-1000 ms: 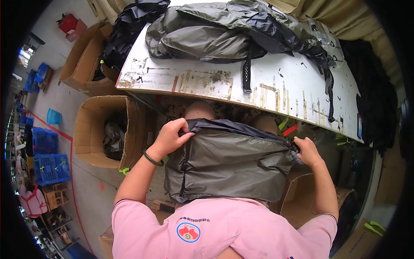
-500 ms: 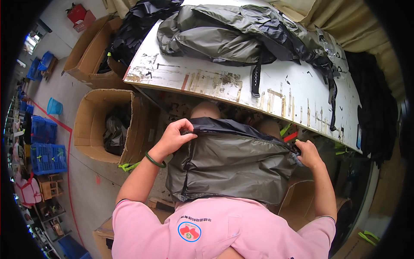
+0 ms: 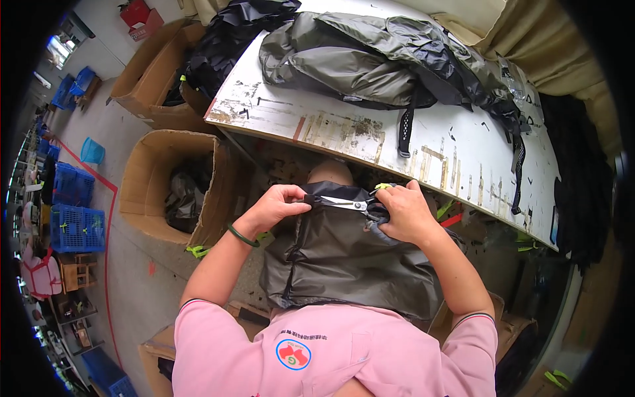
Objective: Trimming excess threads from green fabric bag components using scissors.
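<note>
An olive-grey sewn piece of thin shiny fabric (image 3: 350,258) lies across my lap, with a black band along its far edge. My left hand (image 3: 281,204) is closed, its thumb and fingers pinching the black edge at the left corner. In my right hand (image 3: 405,213) is a pair of scissors (image 3: 340,202) with grey-wrapped handles. Their blades point left, and the tips reach the black edge beside my left fingertips. Whether the blades are cutting anything is too small to tell. A bit of yellow-green strip shows by the handles.
Beyond my knees stands a white, stained worktable (image 3: 317,126) with a heap of olive-grey fabric bags (image 3: 370,59) and hanging black straps. An upright cardboard box (image 3: 142,192) with dark fabric inside is at the left. Blue crates (image 3: 78,228) stand farther left.
My right hand has let go of the fabric's right end and moved left, bringing the scissors blades to my left fingers. The fabric's right side has sagged. My left hand keeps its pinch.
</note>
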Motion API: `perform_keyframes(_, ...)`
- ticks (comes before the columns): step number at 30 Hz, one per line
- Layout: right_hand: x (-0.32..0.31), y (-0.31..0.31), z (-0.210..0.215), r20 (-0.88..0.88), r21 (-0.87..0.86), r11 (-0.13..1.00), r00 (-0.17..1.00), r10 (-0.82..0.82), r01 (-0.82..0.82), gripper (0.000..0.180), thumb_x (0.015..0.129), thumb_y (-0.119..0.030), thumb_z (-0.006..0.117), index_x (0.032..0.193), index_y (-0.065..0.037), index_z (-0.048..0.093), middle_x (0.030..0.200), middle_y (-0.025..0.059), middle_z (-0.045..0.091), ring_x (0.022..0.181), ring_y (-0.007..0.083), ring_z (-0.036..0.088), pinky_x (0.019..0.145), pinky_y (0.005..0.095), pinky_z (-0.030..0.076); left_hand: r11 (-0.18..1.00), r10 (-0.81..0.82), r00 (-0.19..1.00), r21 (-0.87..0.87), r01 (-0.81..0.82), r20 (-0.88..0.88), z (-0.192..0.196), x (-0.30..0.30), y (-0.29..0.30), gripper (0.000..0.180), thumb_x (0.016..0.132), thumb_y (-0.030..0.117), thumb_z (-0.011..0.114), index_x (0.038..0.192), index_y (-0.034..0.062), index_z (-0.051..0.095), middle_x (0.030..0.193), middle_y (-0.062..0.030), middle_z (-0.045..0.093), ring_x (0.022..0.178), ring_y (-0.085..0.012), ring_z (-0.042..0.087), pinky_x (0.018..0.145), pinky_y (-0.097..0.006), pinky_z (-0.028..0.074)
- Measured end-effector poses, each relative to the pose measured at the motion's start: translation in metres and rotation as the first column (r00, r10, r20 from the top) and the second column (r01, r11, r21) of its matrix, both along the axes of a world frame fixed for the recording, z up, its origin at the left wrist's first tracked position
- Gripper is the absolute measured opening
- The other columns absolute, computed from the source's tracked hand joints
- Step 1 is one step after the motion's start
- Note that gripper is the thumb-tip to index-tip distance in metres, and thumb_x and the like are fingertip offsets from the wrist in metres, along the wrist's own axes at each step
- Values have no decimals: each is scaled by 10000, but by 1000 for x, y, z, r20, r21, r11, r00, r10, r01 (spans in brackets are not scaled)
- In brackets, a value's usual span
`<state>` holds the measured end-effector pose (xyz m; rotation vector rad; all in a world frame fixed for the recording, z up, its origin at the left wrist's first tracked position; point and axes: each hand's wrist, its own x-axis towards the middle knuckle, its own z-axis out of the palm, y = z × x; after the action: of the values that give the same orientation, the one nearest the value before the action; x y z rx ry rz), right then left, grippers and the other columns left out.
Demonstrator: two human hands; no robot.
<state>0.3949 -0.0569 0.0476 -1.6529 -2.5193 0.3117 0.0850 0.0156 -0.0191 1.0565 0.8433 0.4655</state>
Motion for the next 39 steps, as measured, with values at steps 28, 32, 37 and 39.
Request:
perform_keyframes(28,-16,27,2,-99,-136,989,993,-64,50,485,681,-521,818,813,-104,609,709,88,657,709,297,624,766,366,400,991,55,998,118,-55,-3,35,-32,-5,92,845,56,729,922,34,682,829,45,617,773,-29,550,700,-188,442)
perform_keyframes(32,37,46,13,-395,-97,933,847,-356,347,488,709,-414,861,803,-33,571,661,119,572,599,280,518,599,377,425,844,407,913,371,-389,31,92,-134,4,59,834,72,681,860,49,633,854,17,581,784,-75,525,736,-217,415)
perform_keyframes(37,116,92,32,-516,46,777,681,-519,627,489,740,-372,858,836,-8,546,690,137,633,625,294,619,623,384,488,213,907,365,522,-826,208,203,-348,-33,404,931,191,673,1283,19,577,1197,-89,613,1104,-196,596,970,-326,460)
perform_keyframes(39,148,116,24,-563,100,720,636,-528,687,452,751,-276,849,968,-24,543,787,136,672,721,301,661,683,398,507,145,935,307,596,-789,179,227,-402,-45,410,951,231,650,1294,19,578,1232,-98,607,1138,-196,579,986,-315,447)
